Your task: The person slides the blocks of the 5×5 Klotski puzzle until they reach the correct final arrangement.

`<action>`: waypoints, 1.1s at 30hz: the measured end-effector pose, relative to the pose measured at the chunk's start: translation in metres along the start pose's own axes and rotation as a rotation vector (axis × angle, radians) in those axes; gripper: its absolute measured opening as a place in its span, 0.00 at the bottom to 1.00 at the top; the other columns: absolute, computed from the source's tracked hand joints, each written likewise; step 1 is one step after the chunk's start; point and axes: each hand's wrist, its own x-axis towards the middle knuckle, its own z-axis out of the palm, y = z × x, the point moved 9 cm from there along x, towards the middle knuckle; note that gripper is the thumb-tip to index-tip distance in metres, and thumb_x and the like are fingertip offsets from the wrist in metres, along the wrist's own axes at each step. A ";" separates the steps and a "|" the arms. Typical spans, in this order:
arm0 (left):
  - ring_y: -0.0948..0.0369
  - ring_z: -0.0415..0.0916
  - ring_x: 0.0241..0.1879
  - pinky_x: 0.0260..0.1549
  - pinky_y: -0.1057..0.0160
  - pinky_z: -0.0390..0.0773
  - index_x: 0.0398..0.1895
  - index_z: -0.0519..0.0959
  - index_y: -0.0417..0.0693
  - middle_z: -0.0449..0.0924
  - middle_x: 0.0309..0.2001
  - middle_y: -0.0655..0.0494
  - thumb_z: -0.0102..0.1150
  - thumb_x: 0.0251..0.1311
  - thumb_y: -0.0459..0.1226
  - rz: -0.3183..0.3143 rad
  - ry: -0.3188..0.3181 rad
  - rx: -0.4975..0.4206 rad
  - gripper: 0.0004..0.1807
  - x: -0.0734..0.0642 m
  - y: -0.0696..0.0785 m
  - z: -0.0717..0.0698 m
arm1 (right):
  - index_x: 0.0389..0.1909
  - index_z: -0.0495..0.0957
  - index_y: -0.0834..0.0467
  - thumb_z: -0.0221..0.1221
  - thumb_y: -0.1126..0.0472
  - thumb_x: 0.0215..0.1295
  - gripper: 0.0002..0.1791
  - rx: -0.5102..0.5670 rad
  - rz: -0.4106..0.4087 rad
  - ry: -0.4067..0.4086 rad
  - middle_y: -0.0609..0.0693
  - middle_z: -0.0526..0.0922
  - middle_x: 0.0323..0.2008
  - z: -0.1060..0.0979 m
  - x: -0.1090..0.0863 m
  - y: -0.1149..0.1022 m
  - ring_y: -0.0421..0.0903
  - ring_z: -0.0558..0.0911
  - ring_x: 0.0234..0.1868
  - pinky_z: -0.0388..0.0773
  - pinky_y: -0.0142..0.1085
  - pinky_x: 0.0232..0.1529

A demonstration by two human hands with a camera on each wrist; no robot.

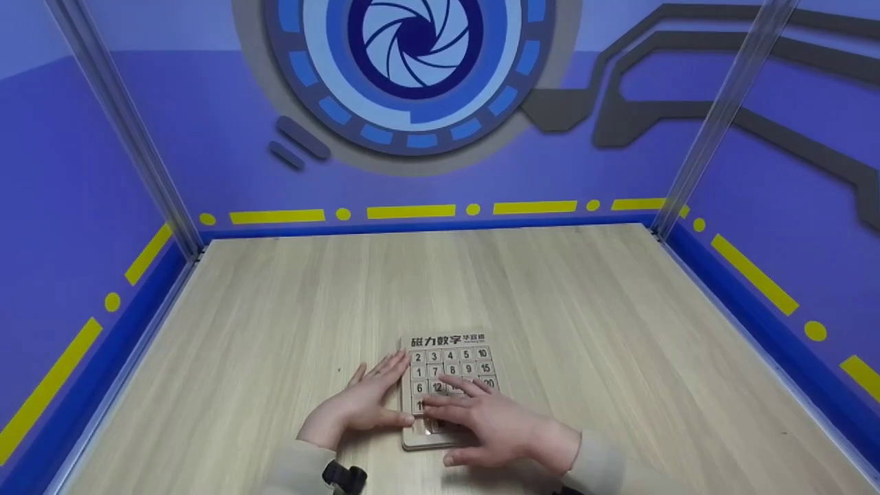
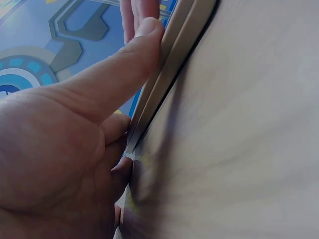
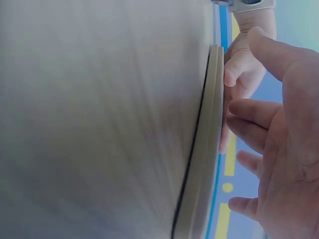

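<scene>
Number-tile board (image 1: 421, 438), one, at 6 o'clock on the tabletop (image 1: 309, 295).
Judged light, stiff, smooth-faced; best held by its 9 and 3 o'clock edges. Left hand (image 1: 371, 399): fingers straight against the 9 o'clock edge, not clamped. Right hand (image 1: 496, 425): fingers extended, partly spread, over the 4 o'clock part; contact uncertain. Hands: two. Tiles (image 1: 451, 370): ten in top two rows; others partly covered, total uncountable.

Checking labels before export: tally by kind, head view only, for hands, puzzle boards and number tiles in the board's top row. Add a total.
Hands: 2 (left hand, right hand)
Puzzle board: 1
Top-row tiles: 5 (2, 3, 4, 5, 10)
Total: 8
</scene>
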 end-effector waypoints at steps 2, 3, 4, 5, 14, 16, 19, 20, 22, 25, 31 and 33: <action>0.42 0.40 0.84 0.79 0.32 0.30 0.84 0.46 0.44 0.41 0.84 0.43 0.71 0.55 0.58 -0.004 0.001 0.002 0.62 0.000 0.000 0.000 | 0.75 0.68 0.49 0.56 0.31 0.69 0.40 -0.004 -0.014 0.020 0.43 0.68 0.77 -0.004 -0.006 -0.001 0.58 0.60 0.81 0.66 0.67 0.72; 0.42 0.40 0.83 0.79 0.32 0.30 0.84 0.46 0.44 0.41 0.84 0.43 0.71 0.55 0.58 -0.005 0.003 0.001 0.62 0.000 0.000 0.000 | 0.74 0.70 0.49 0.56 0.31 0.69 0.39 -0.007 -0.017 0.025 0.43 0.69 0.76 -0.005 -0.009 -0.002 0.58 0.60 0.81 0.67 0.67 0.71; 0.42 0.40 0.84 0.79 0.32 0.30 0.84 0.46 0.44 0.41 0.84 0.43 0.71 0.55 0.58 -0.007 0.004 0.000 0.62 0.000 0.000 0.000 | 0.73 0.71 0.48 0.56 0.31 0.69 0.38 -0.011 -0.019 0.025 0.43 0.70 0.76 -0.006 -0.012 -0.003 0.58 0.61 0.81 0.68 0.68 0.70; 0.41 0.40 0.83 0.79 0.32 0.30 0.83 0.46 0.44 0.41 0.84 0.42 0.72 0.55 0.57 -0.008 0.006 -0.003 0.62 -0.001 0.001 0.000 | 0.72 0.72 0.48 0.56 0.31 0.69 0.38 -0.017 -0.021 0.025 0.43 0.71 0.75 -0.007 -0.015 -0.004 0.58 0.61 0.80 0.69 0.69 0.69; 0.40 0.41 0.83 0.79 0.31 0.31 0.83 0.47 0.42 0.42 0.84 0.41 0.72 0.55 0.57 -0.001 0.011 0.003 0.62 -0.001 0.003 0.000 | 0.71 0.73 0.47 0.57 0.29 0.67 0.38 -0.057 -0.013 0.004 0.41 0.73 0.74 -0.003 -0.023 -0.009 0.58 0.63 0.80 0.71 0.72 0.64; 0.41 0.41 0.83 0.79 0.31 0.31 0.83 0.47 0.42 0.42 0.84 0.41 0.71 0.55 0.57 0.001 0.009 0.009 0.62 -0.001 0.002 0.000 | 0.72 0.72 0.47 0.56 0.29 0.67 0.39 -0.072 -0.021 0.004 0.41 0.72 0.74 -0.003 -0.020 -0.011 0.59 0.63 0.80 0.71 0.72 0.65; 0.41 0.40 0.83 0.79 0.31 0.31 0.83 0.47 0.43 0.42 0.84 0.42 0.71 0.55 0.57 0.005 0.010 0.003 0.62 -0.001 0.002 0.000 | 0.73 0.71 0.47 0.54 0.28 0.68 0.40 -0.088 -0.029 -0.002 0.41 0.71 0.75 0.000 -0.016 -0.015 0.58 0.63 0.80 0.71 0.70 0.66; 0.41 0.40 0.83 0.79 0.32 0.30 0.83 0.47 0.43 0.41 0.84 0.42 0.72 0.54 0.57 0.006 0.009 0.001 0.62 -0.001 0.002 0.000 | 0.74 0.70 0.47 0.54 0.27 0.68 0.41 -0.093 -0.030 -0.007 0.40 0.71 0.75 0.001 -0.015 -0.016 0.57 0.62 0.80 0.71 0.70 0.66; 0.42 0.40 0.83 0.79 0.32 0.30 0.84 0.46 0.44 0.41 0.84 0.43 0.72 0.54 0.58 0.005 0.008 -0.005 0.62 -0.001 0.001 0.000 | 0.75 0.69 0.46 0.53 0.27 0.68 0.41 -0.094 -0.021 -0.020 0.40 0.69 0.76 0.003 -0.012 -0.018 0.56 0.62 0.80 0.71 0.68 0.67; 0.41 0.41 0.83 0.79 0.32 0.30 0.84 0.46 0.45 0.41 0.84 0.43 0.72 0.54 0.58 0.008 0.009 -0.009 0.63 -0.001 0.002 0.000 | 0.76 0.67 0.45 0.53 0.27 0.68 0.42 -0.085 -0.007 -0.035 0.39 0.68 0.77 0.005 -0.010 -0.021 0.56 0.61 0.81 0.69 0.67 0.69; 0.41 0.41 0.83 0.79 0.32 0.31 0.83 0.46 0.44 0.41 0.84 0.42 0.71 0.54 0.59 0.002 0.009 0.001 0.62 -0.001 0.002 -0.001 | 0.77 0.66 0.45 0.54 0.27 0.68 0.43 -0.094 -0.006 -0.030 0.40 0.68 0.77 0.005 -0.007 -0.023 0.55 0.61 0.81 0.70 0.65 0.70; 0.41 0.41 0.83 0.79 0.32 0.31 0.83 0.46 0.44 0.41 0.84 0.42 0.71 0.54 0.59 0.001 0.009 0.002 0.62 -0.001 0.002 -0.001 | 0.77 0.66 0.45 0.54 0.27 0.68 0.42 -0.091 -0.011 -0.028 0.40 0.68 0.77 0.005 -0.007 -0.023 0.55 0.61 0.81 0.70 0.65 0.70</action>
